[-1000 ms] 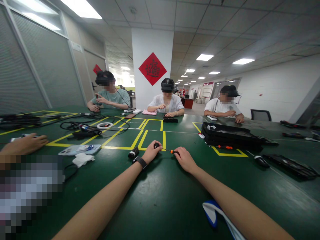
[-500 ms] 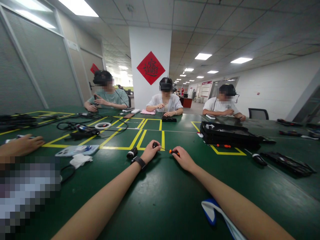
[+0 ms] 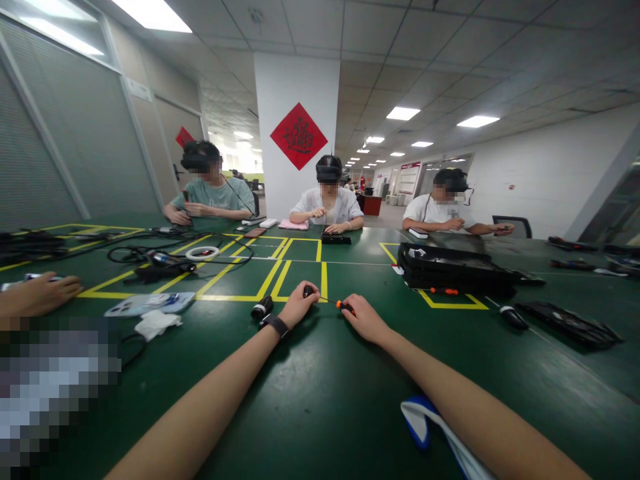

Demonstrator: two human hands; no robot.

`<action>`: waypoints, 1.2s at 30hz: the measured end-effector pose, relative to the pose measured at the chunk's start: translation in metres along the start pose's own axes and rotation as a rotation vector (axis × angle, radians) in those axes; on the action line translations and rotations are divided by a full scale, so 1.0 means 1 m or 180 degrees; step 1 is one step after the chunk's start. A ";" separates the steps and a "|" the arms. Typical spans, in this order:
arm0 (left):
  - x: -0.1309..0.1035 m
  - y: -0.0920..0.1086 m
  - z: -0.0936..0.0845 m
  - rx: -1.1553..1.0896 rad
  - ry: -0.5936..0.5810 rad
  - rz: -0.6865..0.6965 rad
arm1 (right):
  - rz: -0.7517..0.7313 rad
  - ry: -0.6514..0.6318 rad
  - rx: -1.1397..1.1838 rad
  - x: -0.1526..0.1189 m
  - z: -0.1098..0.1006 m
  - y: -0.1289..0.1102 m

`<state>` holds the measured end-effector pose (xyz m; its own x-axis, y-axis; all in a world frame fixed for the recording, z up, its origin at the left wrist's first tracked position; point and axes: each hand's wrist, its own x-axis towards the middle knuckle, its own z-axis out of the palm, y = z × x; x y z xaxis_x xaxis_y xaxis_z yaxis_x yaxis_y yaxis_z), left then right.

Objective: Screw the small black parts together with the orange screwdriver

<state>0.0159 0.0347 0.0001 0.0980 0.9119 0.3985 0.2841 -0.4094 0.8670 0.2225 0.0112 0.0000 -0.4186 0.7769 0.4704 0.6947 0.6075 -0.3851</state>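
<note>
We are finding a slim orange-and-black screwdriver (image 3: pixel 341 305) low over the smooth green desk (image 3: pixel 310 407), its thin shaft running leftward. The right grip (image 3: pixel 367 319) is holding its handle. The left grip (image 3: pixel 299 305), left of the screwdriver, is pinching a small rounded black piece (image 3: pixel 307 291); whether the shaft is touching it, we are not able to tell. We are judging the screwdriver light and stiff, best held by its handle; the piece we are rating hard, light and possibly slippery, best held by its sides. Beyond and right of the screwdriver, a long black open-topped case (image 3: pixel 450 273) is sitting. A small white scrap (image 3: pixel 417 253) is showing at the end nearest the screwdriver; we are not making out other contents.
</note>
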 end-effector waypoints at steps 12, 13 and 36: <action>-0.002 0.001 -0.005 -0.0045 -0.0159 0.0182 | 0.0011 0.0106 0.0307 -0.001 -0.006 -0.005; -0.003 0.001 -0.006 -0.0076 -0.0170 0.0185 | -0.0022 0.0120 0.0314 -0.003 -0.005 -0.006; -0.006 0.010 -0.005 -0.0344 -0.0106 -0.0018 | 0.0038 0.0178 0.0317 -0.006 -0.012 -0.014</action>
<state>0.0137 0.0244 0.0080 0.1287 0.9140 0.3848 0.1804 -0.4031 0.8972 0.2227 -0.0040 0.0118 -0.3755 0.7754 0.5077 0.6368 0.6138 -0.4666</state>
